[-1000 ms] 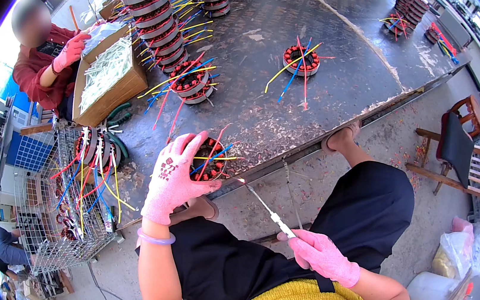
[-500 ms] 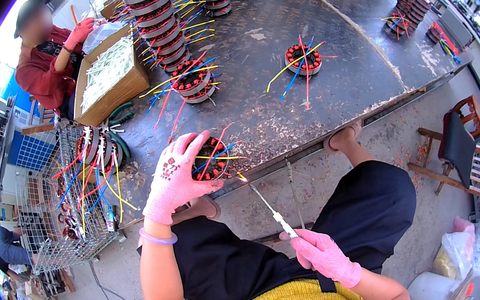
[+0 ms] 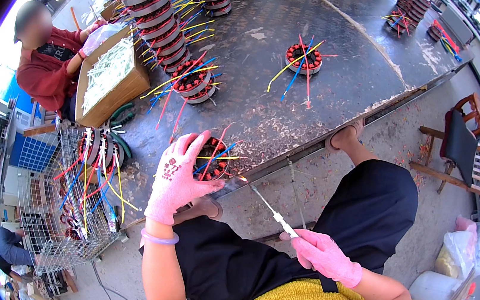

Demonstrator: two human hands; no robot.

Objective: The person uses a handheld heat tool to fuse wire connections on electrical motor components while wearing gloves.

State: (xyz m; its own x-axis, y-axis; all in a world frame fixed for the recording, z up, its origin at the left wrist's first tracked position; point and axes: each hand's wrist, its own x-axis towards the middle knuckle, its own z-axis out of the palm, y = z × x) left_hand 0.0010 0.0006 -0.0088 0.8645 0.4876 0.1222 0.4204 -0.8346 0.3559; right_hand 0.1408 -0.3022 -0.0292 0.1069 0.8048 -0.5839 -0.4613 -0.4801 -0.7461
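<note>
My left hand (image 3: pixel 172 179), in a pink glove, is wrapped round a motor stator (image 3: pixel 213 166) at the table's near edge. Red windings line the stator's ring; red, blue and yellow leads stick out of it. My right hand (image 3: pixel 327 257), also gloved in pink, is closed on the handle of a slim torch (image 3: pixel 277 214) with a white section and a thin metal shaft. A small flame burns at the torch's tip, just off the stator's near right side and close to my left fingertips. The fingers' far side is hidden.
One stator (image 3: pixel 304 59) stands alone on the dark table (image 3: pixel 252 103). Stacked stators (image 3: pixel 160 31) rise at the back left, beside a cardboard box (image 3: pixel 116 96) of white sleeves. A co-worker (image 3: pixel 43 63) sits behind it. A wire basket (image 3: pixel 60 220) is at left; a chair (image 3: pixel 462 152) at right.
The co-worker's raised gloved hand has come down toward the box and a plastic bag. My hands, the stator and the torch have hardly moved.
</note>
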